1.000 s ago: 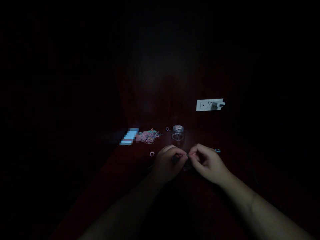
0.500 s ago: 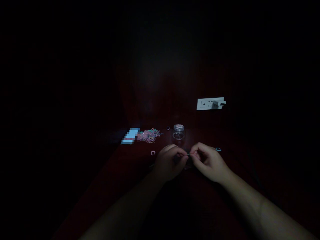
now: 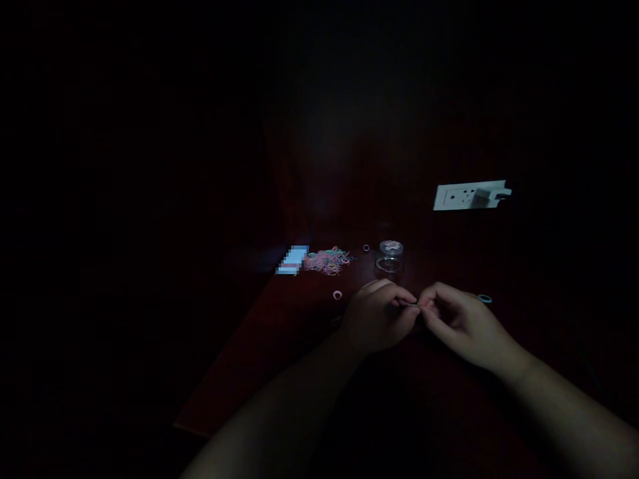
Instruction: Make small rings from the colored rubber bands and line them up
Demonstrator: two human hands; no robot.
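My left hand [image 3: 382, 316] and my right hand [image 3: 462, 326] meet fingertip to fingertip above the dark red table. Both are closed in a pinch on a thin, greenish elastic band [image 3: 412, 305], most of it hidden by the fingers. Behind the hands stands a clear jar [image 3: 389, 261] with its lid on. A heap of pink, purple and teal elastic bands [image 3: 328, 261] lies to the left of the jar. One pink hair tie [image 3: 337, 295] rests left of my left hand, and a blue one [image 3: 484, 299] lies beyond my right wrist.
A lit, blurred-out phone screen [image 3: 292, 260] lies left of the heap. Another small ring [image 3: 366, 248] sits by the jar. On the wall at right is a white socket panel [image 3: 466, 195] with a plug [image 3: 499, 194] in it. The surroundings are very dark.
The view has turned left, so everything appears farther right. My hands keep their pinch, and the fingertips are slightly closer together, with less of the band showing.
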